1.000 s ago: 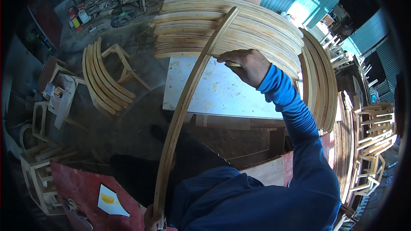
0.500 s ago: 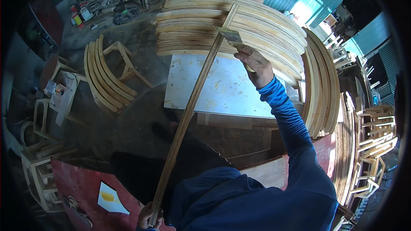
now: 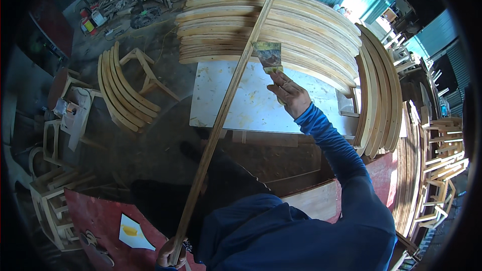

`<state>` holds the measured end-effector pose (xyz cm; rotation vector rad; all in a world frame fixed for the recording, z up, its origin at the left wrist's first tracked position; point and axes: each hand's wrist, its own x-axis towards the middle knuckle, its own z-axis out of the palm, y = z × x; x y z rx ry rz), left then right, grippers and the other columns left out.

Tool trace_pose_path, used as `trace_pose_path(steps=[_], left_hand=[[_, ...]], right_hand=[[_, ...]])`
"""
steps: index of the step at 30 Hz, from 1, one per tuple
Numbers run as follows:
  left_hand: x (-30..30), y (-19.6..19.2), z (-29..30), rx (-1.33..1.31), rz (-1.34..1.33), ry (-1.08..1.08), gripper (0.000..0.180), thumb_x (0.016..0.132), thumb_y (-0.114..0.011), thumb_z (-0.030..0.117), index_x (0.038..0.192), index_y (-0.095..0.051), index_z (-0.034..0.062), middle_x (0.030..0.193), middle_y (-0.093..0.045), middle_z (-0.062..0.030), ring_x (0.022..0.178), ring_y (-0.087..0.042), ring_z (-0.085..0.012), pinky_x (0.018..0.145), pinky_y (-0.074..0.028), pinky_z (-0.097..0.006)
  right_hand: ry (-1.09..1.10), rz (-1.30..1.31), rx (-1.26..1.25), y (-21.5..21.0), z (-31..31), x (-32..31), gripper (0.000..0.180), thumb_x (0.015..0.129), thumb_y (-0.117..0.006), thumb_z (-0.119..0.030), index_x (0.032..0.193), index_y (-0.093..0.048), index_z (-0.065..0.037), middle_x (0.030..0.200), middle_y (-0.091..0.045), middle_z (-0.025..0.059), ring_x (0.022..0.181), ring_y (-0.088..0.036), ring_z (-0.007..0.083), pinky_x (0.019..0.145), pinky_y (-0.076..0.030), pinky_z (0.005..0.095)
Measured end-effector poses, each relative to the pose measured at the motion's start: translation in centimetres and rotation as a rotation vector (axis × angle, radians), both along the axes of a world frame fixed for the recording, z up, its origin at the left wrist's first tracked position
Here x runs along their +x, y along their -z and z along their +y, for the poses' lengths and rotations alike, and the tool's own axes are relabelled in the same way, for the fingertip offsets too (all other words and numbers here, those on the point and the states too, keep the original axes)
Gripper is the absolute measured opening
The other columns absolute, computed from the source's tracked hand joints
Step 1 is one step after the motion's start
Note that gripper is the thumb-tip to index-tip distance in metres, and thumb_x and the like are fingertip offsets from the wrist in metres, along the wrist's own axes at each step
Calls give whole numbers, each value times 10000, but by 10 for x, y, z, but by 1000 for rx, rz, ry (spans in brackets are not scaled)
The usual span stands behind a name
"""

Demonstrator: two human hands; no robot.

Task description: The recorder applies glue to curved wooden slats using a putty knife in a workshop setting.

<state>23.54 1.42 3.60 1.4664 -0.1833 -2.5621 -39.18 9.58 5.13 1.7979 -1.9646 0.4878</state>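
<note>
A long, narrow wooden strip (image 3: 224, 110) slants across the middle, its far end over a stack of curved wooden pieces (image 3: 301, 30). Its near end is in my left hand (image 3: 172, 254), fingers wrapped round it by my body. My right hand (image 3: 289, 92) grips a putty knife (image 3: 269, 56) with a wide, smeared metal blade. One edge of that blade lies against or very close to the strip's right side; actual contact is hard to tell. The knife's handle is mostly hidden in my fingers.
Below the stack is a stained white board (image 3: 221, 95). More curved pieces stand at right (image 3: 379, 95) and left (image 3: 123, 88). A red panel (image 3: 95, 216) at lower left bears a white sheet (image 3: 134, 231) with a yellow smear. Wooden frames (image 3: 439, 170) are piled at far right.
My right hand has come nearer and slightly left, and the putty knife's blade has turned to show its broad face. The strip's far end has shifted a little left.
</note>
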Motion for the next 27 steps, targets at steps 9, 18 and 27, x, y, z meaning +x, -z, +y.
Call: trace_pose_path(steps=[9,18,27], left_hand=[[20,29,-19,-78,376,267,575,1013,-472,372,1457,-408,12,828,-676,-175,418,-497,-128,355,-385,-251],[49,37,-41,16,341,374,604,1025,-433,407,1483,-396,15,793,-637,-165,403,-445,-123,363,-359,-263],[47,22,-55,157,412,336,623,1031,-421,412,1497,-365,2,827,-623,-181,424,-478,-149,396,-391,-286]], right_hand=[[231,-1083,-808,-38,17,-44,180,957,-688,-118,1102,-674,-13,1082,-736,134,919,-709,198,690,-568,285],[-290,-1924,-972,16,-68,-124,195,1001,-618,-211,1117,-651,-57,1116,-711,113,871,-710,189,711,-641,271],[-15,-1838,-820,36,-60,-166,265,934,-713,-142,1107,-621,36,1028,-702,165,835,-712,238,659,-646,276]])
